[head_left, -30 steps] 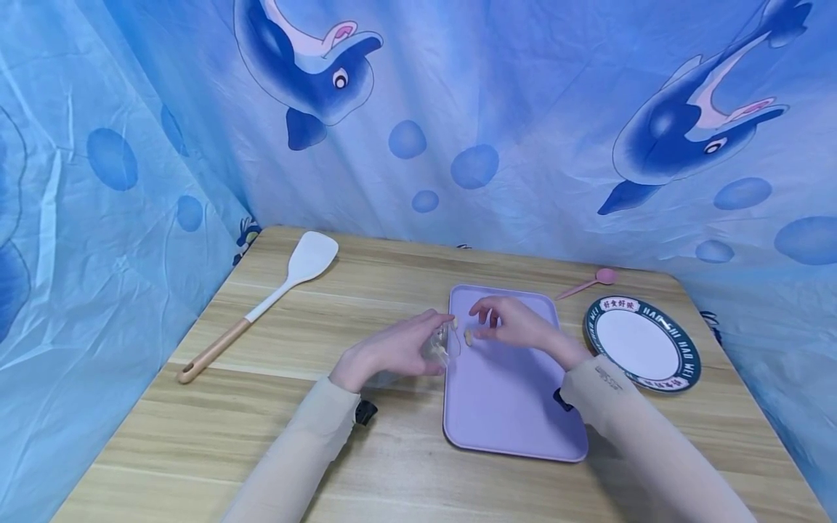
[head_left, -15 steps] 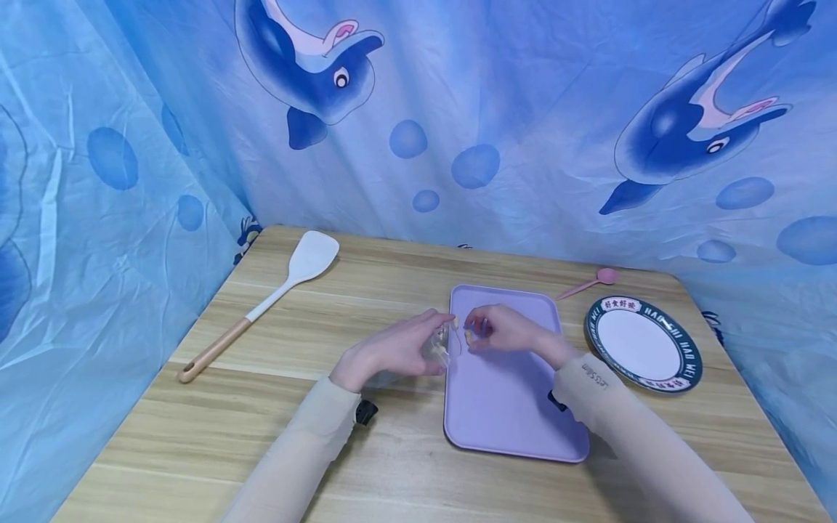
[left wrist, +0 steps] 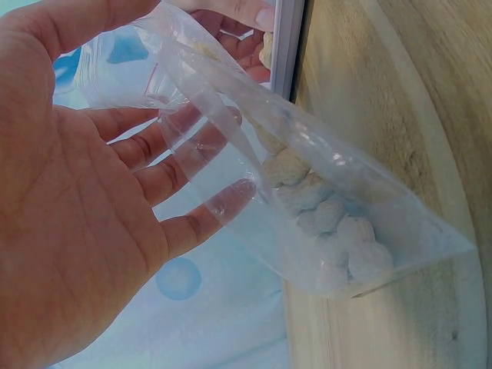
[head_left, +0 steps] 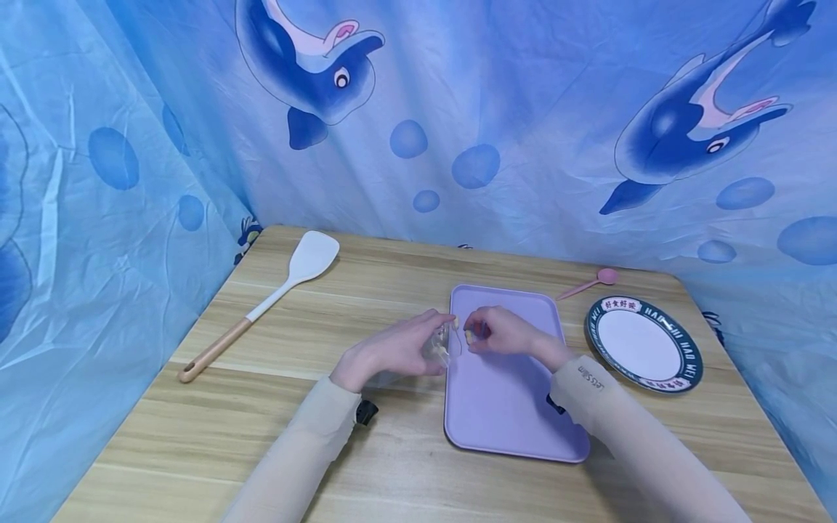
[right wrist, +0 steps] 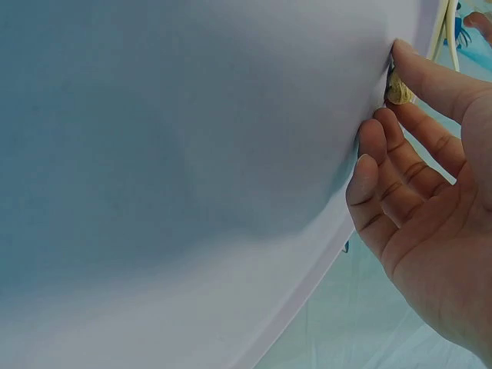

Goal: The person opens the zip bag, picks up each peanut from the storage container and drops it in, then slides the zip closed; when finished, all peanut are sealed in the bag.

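Observation:
My left hand [head_left: 405, 346] holds a clear plastic bag [left wrist: 307, 223] at the left edge of the lilac tray [head_left: 516, 414]. Several peanuts in their shells [left wrist: 323, 207] lie in the bottom of the bag, seen through its film in the left wrist view. Over the tray's left part, my right hand [head_left: 506, 330] pinches one peanut [right wrist: 399, 88] between thumb and fingertips, low against the tray surface. Another small yellowish piece [head_left: 456, 322] shows beside my left fingertip; its kind is unclear at this size.
A white spatula [head_left: 288, 280] with a wooden handle lies at the left of the wooden table [head_left: 196, 450]. A pink spoon [head_left: 604, 277] and a green-rimmed plate [head_left: 637, 345] are right of the tray. A blue dolphin-print curtain [head_left: 543, 109] hangs behind and beside the table.
My right hand has moved slightly down and left over the tray, and its fingers have closed round the peanut. My left hand and the bag stay in place.

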{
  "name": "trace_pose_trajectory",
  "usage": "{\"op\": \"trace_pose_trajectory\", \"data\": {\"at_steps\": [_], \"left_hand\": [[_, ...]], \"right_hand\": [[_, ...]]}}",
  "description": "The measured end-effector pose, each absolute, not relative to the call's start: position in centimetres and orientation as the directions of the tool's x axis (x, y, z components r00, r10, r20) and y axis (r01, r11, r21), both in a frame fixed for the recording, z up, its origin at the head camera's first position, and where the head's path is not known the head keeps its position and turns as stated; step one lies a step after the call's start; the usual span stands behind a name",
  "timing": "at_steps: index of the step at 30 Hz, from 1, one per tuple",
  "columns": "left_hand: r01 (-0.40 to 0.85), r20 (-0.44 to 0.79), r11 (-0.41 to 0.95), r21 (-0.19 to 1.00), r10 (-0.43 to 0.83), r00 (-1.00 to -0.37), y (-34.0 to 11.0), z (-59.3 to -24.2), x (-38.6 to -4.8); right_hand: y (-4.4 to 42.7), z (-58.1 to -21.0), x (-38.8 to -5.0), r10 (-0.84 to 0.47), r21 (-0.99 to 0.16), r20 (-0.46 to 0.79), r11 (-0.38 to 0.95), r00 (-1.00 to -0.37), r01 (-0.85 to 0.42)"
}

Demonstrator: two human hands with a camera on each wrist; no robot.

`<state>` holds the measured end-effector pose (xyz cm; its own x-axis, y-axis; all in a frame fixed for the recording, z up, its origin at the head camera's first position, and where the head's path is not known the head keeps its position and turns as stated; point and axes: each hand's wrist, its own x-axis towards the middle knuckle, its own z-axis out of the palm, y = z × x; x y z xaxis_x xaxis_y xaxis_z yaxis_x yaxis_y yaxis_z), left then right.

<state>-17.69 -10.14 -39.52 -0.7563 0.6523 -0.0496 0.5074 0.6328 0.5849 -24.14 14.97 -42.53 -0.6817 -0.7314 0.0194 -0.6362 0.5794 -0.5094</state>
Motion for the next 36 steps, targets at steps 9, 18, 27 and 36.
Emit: {"op": "trace_pose_trajectory", "data": {"at_steps": [9, 18, 27, 36], "left_hand": [[0.512, -0.043, 0.628, 0.586, 0.656, -0.754, -10.1, -39.5, -17.6], [0.515, -0.034, 0.622, 0.59, 0.657, -0.753, -10.2, -39.7, -17.6], [0.528, -0.013, 0.603, 0.598, 0.666, -0.746, -10.2, -39.6, -17.7], [0.536, -0.007, 0.61, 0.583, 0.664, -0.748, -10.2, -39.6, -17.9]], "right_hand": [[15.0, -42.6, -24.0, -0.728, -0.509, 0.02, 0.582, -0.685, -0.634], [15.2, -41.7, -23.4, -0.701, -0.509, 0.029, 0.603, -0.713, -0.613], [15.0, -38.8, -22.2, -0.678, -0.481, 0.033, 0.633, -0.735, -0.606], [14.4, -36.4, -20.5, -0.706, -0.433, 0.083, 0.61, -0.703, -0.664]]}}
